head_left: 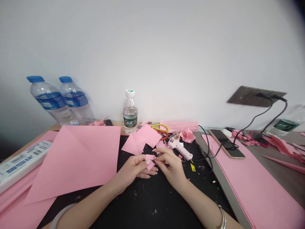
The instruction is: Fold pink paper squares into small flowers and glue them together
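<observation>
Silver bracelet (pixel 223 217) circles the right forearm (pixel 202 202). Black mat (pixel 152 203) bears small specks. Left hand (pixel 134 168): thumb and fingers pinch a small pink paper (pixel 151 165), held over the mat. Right hand (pixel 171 165): thumb and forefinger close on the paper's right edge. Glue gun (pixel 181 149), pink, lies beyond. White-capped bottle (pixel 130 111) stands by the wall (pixel 152 57).

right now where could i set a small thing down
The black mat between left forearm and right forearm, bare but for specks. Right of the right forearm, toward the stacked pink sheets, it's lightly littered. Crowded: beyond left hand and right hand, with pink squares and glue gun.
</observation>
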Motion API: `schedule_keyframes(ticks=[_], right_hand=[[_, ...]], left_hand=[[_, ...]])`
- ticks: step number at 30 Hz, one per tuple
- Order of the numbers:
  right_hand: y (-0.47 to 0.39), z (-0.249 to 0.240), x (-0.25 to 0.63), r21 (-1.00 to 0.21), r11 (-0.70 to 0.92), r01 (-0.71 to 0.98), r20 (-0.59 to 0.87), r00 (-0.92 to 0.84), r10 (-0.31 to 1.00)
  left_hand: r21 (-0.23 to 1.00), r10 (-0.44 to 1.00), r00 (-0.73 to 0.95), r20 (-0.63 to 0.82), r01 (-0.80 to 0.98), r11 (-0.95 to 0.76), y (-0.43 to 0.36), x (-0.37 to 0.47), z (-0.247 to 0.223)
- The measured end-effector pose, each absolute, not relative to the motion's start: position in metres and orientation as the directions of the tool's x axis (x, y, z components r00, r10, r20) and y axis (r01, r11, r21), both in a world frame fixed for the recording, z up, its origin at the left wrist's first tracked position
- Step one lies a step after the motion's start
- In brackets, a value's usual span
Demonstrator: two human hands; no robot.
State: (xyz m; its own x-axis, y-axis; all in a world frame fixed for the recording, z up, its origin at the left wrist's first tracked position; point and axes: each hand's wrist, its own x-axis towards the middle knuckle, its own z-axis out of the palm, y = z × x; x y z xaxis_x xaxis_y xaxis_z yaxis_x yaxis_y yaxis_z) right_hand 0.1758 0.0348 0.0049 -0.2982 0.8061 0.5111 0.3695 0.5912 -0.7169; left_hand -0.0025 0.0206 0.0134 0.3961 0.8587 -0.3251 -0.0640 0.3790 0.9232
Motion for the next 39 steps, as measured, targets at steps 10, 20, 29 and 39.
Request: schedule_keyframes(ticks=[10, 20, 29, 39], right_hand=[[0.039, 0.006, 0.173, -0.934, 0.301, 0.190, 0.247, -0.263, 0.933], [0.037, 0.001, 0.167, -0.996, 0.079, 0.035, 0.064, -0.312, 0.948], [0.035, 0.001, 0.166, -0.989, 0.129, 0.070, 0.106, -0.260, 0.960], [0.034, -0.003, 0.166, -0.972, 0.185, 0.144, 0.138, -0.286, 0.948]], left_hand=[[0.934, 0.869, 0.386, -0.310, -0.049, 0.355, 0.020, -0.001, 0.015], [0.956, 0.873, 0.400, -0.278, 0.023, 0.294, 0.019, 0.001, 0.020], [0.954, 0.870, 0.413, -0.271, -0.006, 0.300, 0.018, 0.001, 0.017], [0.974, 0.902, 0.367, -0.226, 0.073, 0.214, 0.018, 0.001, 0.013]])
